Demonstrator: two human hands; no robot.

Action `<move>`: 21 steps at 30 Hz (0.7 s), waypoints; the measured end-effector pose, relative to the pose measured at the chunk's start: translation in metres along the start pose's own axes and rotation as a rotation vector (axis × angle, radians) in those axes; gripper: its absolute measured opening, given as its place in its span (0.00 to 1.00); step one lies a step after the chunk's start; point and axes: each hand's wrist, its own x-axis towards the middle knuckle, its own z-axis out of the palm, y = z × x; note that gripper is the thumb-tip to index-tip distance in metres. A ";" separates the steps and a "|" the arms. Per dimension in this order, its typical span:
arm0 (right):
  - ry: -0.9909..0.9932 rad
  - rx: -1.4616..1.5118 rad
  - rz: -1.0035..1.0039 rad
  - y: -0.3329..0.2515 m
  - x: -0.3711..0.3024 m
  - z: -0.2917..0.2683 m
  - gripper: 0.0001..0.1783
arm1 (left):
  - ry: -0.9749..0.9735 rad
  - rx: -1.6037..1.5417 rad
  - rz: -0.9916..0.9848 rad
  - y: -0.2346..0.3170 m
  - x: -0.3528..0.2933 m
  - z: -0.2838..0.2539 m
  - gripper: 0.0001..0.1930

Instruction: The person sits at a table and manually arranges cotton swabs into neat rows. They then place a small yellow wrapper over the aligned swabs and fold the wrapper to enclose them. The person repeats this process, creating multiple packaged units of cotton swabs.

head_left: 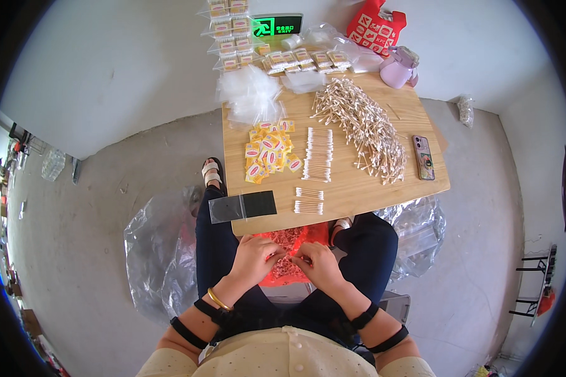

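Over a red plastic bag [294, 271] between my knees, my left hand [253, 257] and my right hand [322, 264] face each other, fingertips pinched. Anything between the fingers is too small to make out. The bag holds many small pale bits under a reddish tint. On the table just beyond, cotton swabs lie in a neat long column [319, 154], with two short rows of swabs [309, 207] nearer the edge. A loose heap of cotton swabs [361, 125] spreads to the right. Small yellow cards [267, 154] are scattered on the left, behind a black and clear flat sleeve [260, 203].
Clear plastic bags [250, 93] and filled swab packs [302, 60] occupy the wooden table's [415, 113] far side. A phone [423, 157], lilac jug [399, 68] and red carrier bag [377, 28] stand rightward. Large clear plastic sheets [160, 251] lie on the floor beside my legs.
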 end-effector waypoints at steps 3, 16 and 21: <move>0.010 -0.008 -0.013 0.014 -0.004 0.010 0.11 | -0.121 0.102 0.046 -0.009 0.000 0.006 0.07; 0.342 -0.325 -0.087 0.052 0.080 -0.022 0.05 | -0.111 0.054 -0.040 -0.025 0.001 0.007 0.11; 0.426 -0.411 -0.155 0.079 0.135 -0.042 0.05 | -0.070 0.027 -0.021 -0.023 0.007 0.011 0.11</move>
